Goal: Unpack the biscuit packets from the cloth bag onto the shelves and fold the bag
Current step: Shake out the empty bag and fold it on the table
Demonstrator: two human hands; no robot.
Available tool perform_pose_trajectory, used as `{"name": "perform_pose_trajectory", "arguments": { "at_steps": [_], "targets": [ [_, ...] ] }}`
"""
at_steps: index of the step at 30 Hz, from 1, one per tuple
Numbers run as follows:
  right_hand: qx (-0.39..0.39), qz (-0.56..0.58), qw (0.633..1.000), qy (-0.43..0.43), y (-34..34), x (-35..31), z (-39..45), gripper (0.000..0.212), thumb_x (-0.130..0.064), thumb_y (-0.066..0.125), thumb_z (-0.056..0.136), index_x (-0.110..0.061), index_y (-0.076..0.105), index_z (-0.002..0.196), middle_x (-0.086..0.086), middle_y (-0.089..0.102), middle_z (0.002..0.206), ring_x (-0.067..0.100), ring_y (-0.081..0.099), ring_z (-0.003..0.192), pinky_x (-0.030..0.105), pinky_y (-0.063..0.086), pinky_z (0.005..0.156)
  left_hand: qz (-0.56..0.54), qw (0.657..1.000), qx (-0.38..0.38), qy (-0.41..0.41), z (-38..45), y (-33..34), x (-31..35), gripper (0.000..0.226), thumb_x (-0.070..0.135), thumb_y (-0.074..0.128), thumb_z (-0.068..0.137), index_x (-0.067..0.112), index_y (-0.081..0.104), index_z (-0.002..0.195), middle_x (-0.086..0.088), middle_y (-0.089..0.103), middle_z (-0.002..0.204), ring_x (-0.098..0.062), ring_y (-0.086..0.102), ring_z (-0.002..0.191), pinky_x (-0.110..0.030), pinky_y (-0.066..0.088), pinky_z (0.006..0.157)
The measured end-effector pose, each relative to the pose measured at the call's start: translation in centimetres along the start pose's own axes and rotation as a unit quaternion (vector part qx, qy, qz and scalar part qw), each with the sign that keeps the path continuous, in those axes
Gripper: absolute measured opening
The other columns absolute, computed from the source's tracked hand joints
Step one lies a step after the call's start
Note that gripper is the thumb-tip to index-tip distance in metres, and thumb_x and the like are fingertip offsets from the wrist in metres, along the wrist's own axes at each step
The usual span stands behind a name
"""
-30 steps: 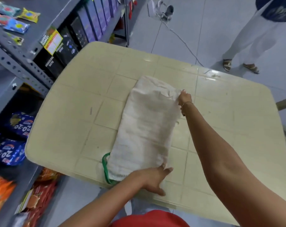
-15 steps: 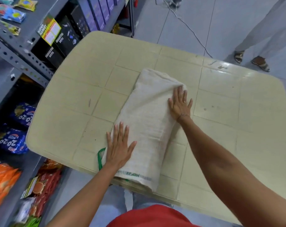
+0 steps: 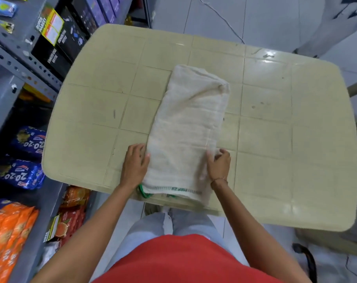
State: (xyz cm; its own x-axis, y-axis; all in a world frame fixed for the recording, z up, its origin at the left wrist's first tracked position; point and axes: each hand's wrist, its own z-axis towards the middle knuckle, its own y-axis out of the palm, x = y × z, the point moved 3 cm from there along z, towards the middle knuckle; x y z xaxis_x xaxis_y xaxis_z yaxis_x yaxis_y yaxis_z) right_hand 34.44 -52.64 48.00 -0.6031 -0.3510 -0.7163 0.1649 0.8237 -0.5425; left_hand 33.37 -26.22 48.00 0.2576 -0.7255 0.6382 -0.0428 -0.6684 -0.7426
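Nearest, both hands sit on the near end of the cloth bag (image 3: 188,131), the left hand (image 3: 135,163) curled over its left edge and the right hand (image 3: 219,165) pinching its right edge, the two apart with the cloth between them. The bag lies folded into a long strip on the beige counter (image 3: 275,139), stretching away beyond the hands, green trim just under the left wrist. Left of the left hand, grey shelves (image 3: 12,64) hold blue biscuit packets (image 3: 23,174).
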Motion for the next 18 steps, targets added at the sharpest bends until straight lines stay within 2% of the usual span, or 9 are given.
{"name": "perform_pose_trajectory", "arguments": {
  "at_steps": [3, 5, 7, 9, 12, 13, 15, 17, 18],
  "targets": [
    [-0.014, 0.014, 0.998, 0.068, -0.5, 2.2, -3.0, 0.046, -0.036, 0.062, 0.088, -0.005, 0.052, 0.119, 0.008, 0.061, 0.101, 0.026, 0.058, 0.098, 0.028, 0.040, 0.080, -0.051, 0.994, -0.012, -0.100, -0.7, -0.9, -0.7, 0.035, 0.028, 0.050, 0.096, 0.004, 0.056, 0.120, -0.014, 0.063, 0.119, -0.027, 0.061, 0.102, -0.028, 0.043, 0.079],
    [-0.046, 0.034, 0.995, 0.083, -0.5, 2.6, -4.2, 0.035, -0.037, 0.064, 0.086, -0.007, 0.058, 0.103, 0.001, 0.060, 0.087, 0.022, 0.057, 0.088, 0.028, 0.041, 0.074, -0.035, 0.992, -0.049, -0.112, -1.1, -1.1, -1.0, 0.033, 0.032, 0.050, 0.096, 0.005, 0.063, 0.110, -0.013, 0.068, 0.112, -0.026, 0.063, 0.100, -0.025, 0.040, 0.074],
    [-0.092, 0.069, 0.988, 0.102, -0.3, 2.4, -5.1, 0.024, -0.033, 0.067, 0.084, -0.010, 0.060, 0.087, -0.001, 0.059, 0.078, 0.021, 0.057, 0.081, 0.028, 0.043, 0.066, -0.033, 0.989, -0.096, -0.105, -1.0, -1.3, -1.7, 0.034, 0.035, 0.052, 0.095, 0.007, 0.065, 0.109, -0.010, 0.069, 0.113, -0.024, 0.063, 0.104, -0.024, 0.040, 0.077],
    [-0.135, 0.091, 0.979, 0.122, -0.1, 2.6, -5.9, 0.021, -0.030, 0.066, 0.086, -0.010, 0.062, 0.092, 0.003, 0.063, 0.089, 0.022, 0.059, 0.087, 0.029, 0.046, 0.072, -0.103, 0.977, -0.146, -0.120, -0.9, -1.4, -2.4, 0.037, 0.036, 0.057, 0.092, 0.009, 0.061, 0.116, -0.010, 0.067, 0.118, -0.022, 0.062, 0.106, -0.025, 0.044, 0.082],
    [-0.156, 0.091, 0.973, 0.141, 0.3, 3.3, -7.2, 0.036, -0.030, 0.059, 0.091, -0.005, 0.060, 0.116, 0.008, 0.062, 0.105, 0.025, 0.060, 0.094, 0.031, 0.048, 0.076, -0.252, 0.927, -0.230, -0.154, -1.7, -1.3, -2.6, 0.052, 0.027, 0.067, 0.086, 0.007, 0.046, 0.129, -0.011, 0.057, 0.127, -0.019, 0.060, 0.103, -0.022, 0.050, 0.078],
    [-0.156, 0.088, 0.973, 0.145, 0.4, 3.6, -7.3, 0.035, -0.027, 0.057, 0.092, -0.002, 0.060, 0.116, 0.010, 0.064, 0.104, 0.026, 0.061, 0.093, 0.031, 0.050, 0.075, -0.250, 0.922, -0.255, -0.149, -2.1, -0.9, -2.4, 0.055, 0.024, 0.069, 0.085, 0.007, 0.043, 0.130, -0.009, 0.056, 0.127, -0.017, 0.060, 0.101, -0.021, 0.052, 0.075],
    [-0.147, 0.092, 0.973, 0.150, 0.6, 4.2, -8.1, 0.032, -0.016, 0.055, 0.092, 0.005, 0.061, 0.115, 0.014, 0.066, 0.098, 0.027, 0.063, 0.086, 0.029, 0.053, 0.071, -0.203, 0.931, -0.273, -0.132, -2.8, -0.4, -2.7, 0.054, 0.020, 0.071, 0.083, 0.008, 0.044, 0.128, -0.008, 0.058, 0.126, -0.019, 0.063, 0.099, -0.028, 0.056, 0.079],
    [-0.131, 0.104, 0.971, 0.170, 0.8, 4.5, -9.0, 0.028, -0.007, 0.056, 0.088, 0.007, 0.059, 0.112, 0.014, 0.065, 0.089, 0.024, 0.062, 0.074, 0.025, 0.053, 0.057, -0.178, 0.943, -0.247, -0.130, -3.0, -0.5, -2.9, 0.053, 0.017, 0.071, 0.083, 0.008, 0.044, 0.129, -0.009, 0.058, 0.129, -0.022, 0.062, 0.102, -0.036, 0.054, 0.087],
    [-0.116, 0.110, 0.972, 0.175, 0.7, 4.5, -9.3, 0.028, -0.005, 0.058, 0.086, 0.003, 0.055, 0.112, 0.013, 0.063, 0.089, 0.022, 0.060, 0.073, 0.026, 0.052, 0.055, -0.184, 0.945, -0.235, -0.133, -2.9, -0.8, -2.9, 0.058, 0.015, 0.070, 0.084, 0.009, 0.041, 0.134, -0.004, 0.054, 0.134, -0.020, 0.059, 0.106, -0.035, 0.051, 0.090]
  ]
}}
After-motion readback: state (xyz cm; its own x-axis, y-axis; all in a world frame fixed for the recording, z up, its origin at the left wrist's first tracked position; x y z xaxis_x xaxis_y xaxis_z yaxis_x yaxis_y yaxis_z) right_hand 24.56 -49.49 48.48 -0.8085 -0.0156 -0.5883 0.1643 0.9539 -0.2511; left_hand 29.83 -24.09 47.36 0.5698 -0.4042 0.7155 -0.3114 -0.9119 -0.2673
